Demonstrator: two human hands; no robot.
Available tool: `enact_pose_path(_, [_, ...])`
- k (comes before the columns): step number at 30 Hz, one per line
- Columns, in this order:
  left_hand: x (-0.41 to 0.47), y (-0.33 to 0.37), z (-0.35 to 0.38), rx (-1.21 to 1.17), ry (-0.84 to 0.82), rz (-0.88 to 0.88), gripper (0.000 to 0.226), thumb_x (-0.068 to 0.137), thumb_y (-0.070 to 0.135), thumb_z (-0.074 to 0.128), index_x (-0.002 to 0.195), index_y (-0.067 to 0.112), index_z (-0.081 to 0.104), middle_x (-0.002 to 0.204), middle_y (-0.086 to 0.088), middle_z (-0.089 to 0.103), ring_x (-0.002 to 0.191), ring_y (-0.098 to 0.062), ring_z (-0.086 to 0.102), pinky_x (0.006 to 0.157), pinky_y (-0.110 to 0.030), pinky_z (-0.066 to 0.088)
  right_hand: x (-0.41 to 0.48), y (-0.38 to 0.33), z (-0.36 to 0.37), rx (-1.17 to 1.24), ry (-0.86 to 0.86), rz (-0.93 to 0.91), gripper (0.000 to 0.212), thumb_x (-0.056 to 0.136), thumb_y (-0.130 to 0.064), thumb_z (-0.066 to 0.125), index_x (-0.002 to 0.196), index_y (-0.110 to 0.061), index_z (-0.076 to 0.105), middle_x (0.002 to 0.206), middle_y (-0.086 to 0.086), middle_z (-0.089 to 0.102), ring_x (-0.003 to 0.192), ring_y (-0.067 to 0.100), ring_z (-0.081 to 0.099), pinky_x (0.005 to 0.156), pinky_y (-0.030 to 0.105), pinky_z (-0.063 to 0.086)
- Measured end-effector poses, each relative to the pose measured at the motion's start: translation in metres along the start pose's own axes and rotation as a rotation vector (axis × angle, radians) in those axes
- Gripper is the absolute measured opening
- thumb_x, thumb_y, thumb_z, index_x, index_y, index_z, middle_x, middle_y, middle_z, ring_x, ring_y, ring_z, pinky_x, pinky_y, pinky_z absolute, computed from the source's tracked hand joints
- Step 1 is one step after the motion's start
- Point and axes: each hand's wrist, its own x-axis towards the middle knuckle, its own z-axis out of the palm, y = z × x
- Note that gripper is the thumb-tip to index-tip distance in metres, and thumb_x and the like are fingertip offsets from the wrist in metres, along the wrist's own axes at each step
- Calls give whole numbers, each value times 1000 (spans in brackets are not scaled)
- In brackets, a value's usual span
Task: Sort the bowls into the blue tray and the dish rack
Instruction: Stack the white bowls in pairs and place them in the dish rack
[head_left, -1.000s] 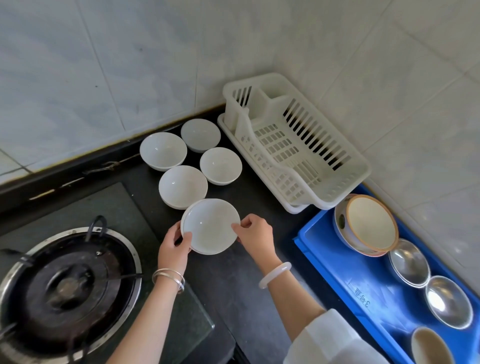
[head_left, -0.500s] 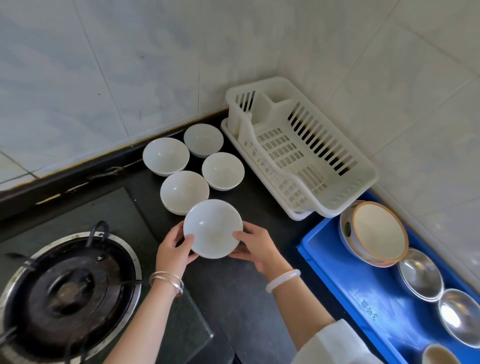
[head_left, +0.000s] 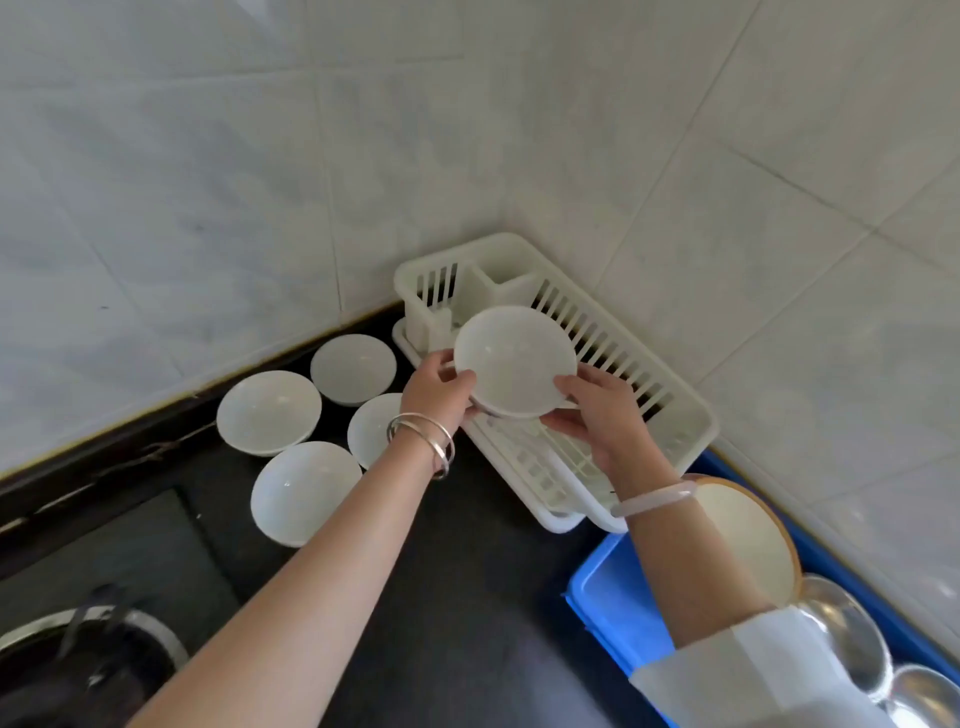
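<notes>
Both hands hold one white bowl (head_left: 511, 361) tilted toward me, above the white plastic dish rack (head_left: 670, 410) in the wall corner. My left hand (head_left: 439, 387) grips its left rim and my right hand (head_left: 597, 415) grips its right rim and underside. Several more white bowls (head_left: 267, 410) stand on the dark counter left of the rack, one partly hidden by my left wrist. The blue tray (head_left: 602, 597) lies at the lower right, holding a large cream bowl with a brown rim (head_left: 748, 540) and steel bowls (head_left: 844, 636).
A gas burner (head_left: 88, 660) sits at the lower left on a dark glass hob. Tiled walls close the corner behind the rack and along the tray's right side. Dark counter (head_left: 467, 597) runs between hob and tray.
Both hands have lifted the white bowl off the counter near the hob and carried it up and right, over the dish rack. The camera view has tilted up toward the wall.
</notes>
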Motion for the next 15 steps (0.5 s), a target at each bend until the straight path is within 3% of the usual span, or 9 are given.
enact_pose_path(2, [27, 4, 22, 11, 32, -48, 17, 85, 6, 53, 99, 15, 49, 81, 3, 55, 71, -13, 58, 62, -34, 58, 23, -8, -7, 18, 27, -3, 17, 89, -10, 58, 100, -19, 65, 110, 8, 65, 66, 18, 72, 58, 25, 58])
enact_pose_path(4, [51, 5, 41, 46, 38, -79, 12, 84, 5, 51, 92, 14, 50, 76, -1, 55, 69, -19, 58, 81, -46, 56, 48, -10, -12, 29, 61, 16, 23, 89, -9, 58, 111, -13, 62, 115, 12, 63, 71, 22, 71, 66, 30, 59])
enact_pose_path(6, [70, 3, 56, 111, 29, -91, 16, 84, 4, 48, 96, 11, 55, 84, -8, 60, 83, -29, 62, 90, -50, 52, 72, -9, -14, 51, 91, 68, 31, 91, -7, 58, 121, -6, 57, 121, 18, 60, 76, 25, 68, 77, 38, 58])
enact_pose_path(8, [89, -1, 68, 174, 21, -118, 31, 84, 3, 43, 112, 4, 56, 107, -17, 61, 98, -35, 60, 92, -51, 51, 92, -5, -13, 79, 108, 123, 33, 92, -5, 56, 125, -2, 54, 124, 21, 57, 75, 24, 65, 78, 40, 57])
enact_pose_path(11, [111, -11, 78, 207, -4, -202, 39, 86, -2, 35, 122, 2, 50, 111, -19, 56, 77, -33, 60, 85, -54, 53, 114, 6, -10, 115, 129, 186, 39, 93, -4, 55, 131, -2, 50, 122, 18, 56, 79, 24, 62, 77, 39, 55])
enact_pose_path(12, [118, -14, 79, 225, -8, -228, 40, 87, -4, 33, 124, 0, 48, 111, -21, 55, 78, -35, 61, 84, -55, 53, 120, 10, -9, 138, 127, 206, 39, 93, -4, 55, 132, -2, 49, 119, 17, 54, 79, 24, 61, 78, 40, 55])
enact_pose_path(15, [136, -23, 79, 297, 5, -266, 42, 86, -5, 34, 125, -2, 48, 126, -25, 53, 110, -44, 55, 92, -55, 49, 135, 20, -4, 198, 114, 259, 41, 93, -3, 55, 133, 0, 47, 126, 20, 51, 102, 31, 59, 79, 41, 55])
